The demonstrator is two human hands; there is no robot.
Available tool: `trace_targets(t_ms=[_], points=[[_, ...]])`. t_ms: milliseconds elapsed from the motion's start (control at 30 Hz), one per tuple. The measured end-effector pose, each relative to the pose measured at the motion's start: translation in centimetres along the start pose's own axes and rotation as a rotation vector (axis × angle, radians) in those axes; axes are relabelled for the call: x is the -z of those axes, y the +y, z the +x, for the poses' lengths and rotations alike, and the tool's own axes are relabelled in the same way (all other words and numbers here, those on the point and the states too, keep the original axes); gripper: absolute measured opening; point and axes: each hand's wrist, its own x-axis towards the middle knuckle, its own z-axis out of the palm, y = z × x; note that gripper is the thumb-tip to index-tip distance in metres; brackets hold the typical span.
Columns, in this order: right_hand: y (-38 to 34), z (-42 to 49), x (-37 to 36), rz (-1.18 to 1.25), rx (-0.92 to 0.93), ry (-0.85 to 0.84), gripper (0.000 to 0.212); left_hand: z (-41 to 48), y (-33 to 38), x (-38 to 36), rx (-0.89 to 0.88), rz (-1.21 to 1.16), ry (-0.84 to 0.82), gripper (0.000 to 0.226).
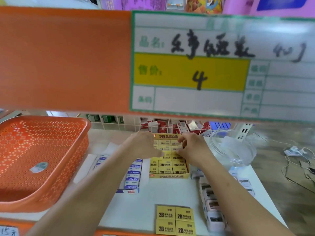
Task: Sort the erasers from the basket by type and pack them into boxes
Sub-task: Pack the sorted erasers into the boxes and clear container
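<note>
On the price tag (pixel 221 65) stand "品名", "售价" and a handwritten "4". The yellow erasers (pixel 166 163) and their box (pixel 168 176) show "2B", as do four loose erasers (pixel 175 220). The white erasers (pixel 133 178) say "ERASER". A corner label (pixel 8 231) reads "15".

Arms stretched forward; left hand (pixel 144 145) beside right hand (pixel 192 149), fingers seemingly curled.

Orange shelf edge (pixel 64 58), price label (pixel 204 65), grey floor (pixel 276 140)

The basket (pixel 80 150) sat at the left of the surface (pixel 153 193). To its right lay the ERASER box (pixel 127 191), then the 2B box (pixel 170 176), then a jar (pixel 235 150). Four loose 2B erasers (pixel 175 220) lay nearer, before the 2B box.
</note>
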Motion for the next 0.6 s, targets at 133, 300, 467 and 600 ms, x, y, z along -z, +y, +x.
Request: trace_targets(t_ms=[133, 300, 467, 600], points=[[0.4, 0.0, -0.3, 0.025, -0.009, 0.026, 0.027, 0.1, 1.0, -0.8, 0.029, -0.01, 0.036, 0.044], [0.5, -0.1, -0.3, 0.014, -0.005, 0.044, 0.025, 0.2, 0.5, -0.7, 0.047, -0.095, 0.012, 0.038], [-0.1, -0.5, 0.1, -0.063, 0.015, 0.007, 0.024, -0.4, 0.2, -0.5, 0.029, -0.101, 0.035, 0.037], [-1.4, -2.5, 1.4, -0.177, 0.091, -0.093, 0.019, -2.2, 0.9, 0.0, -0.097, -0.107, 0.227, 0.028]])
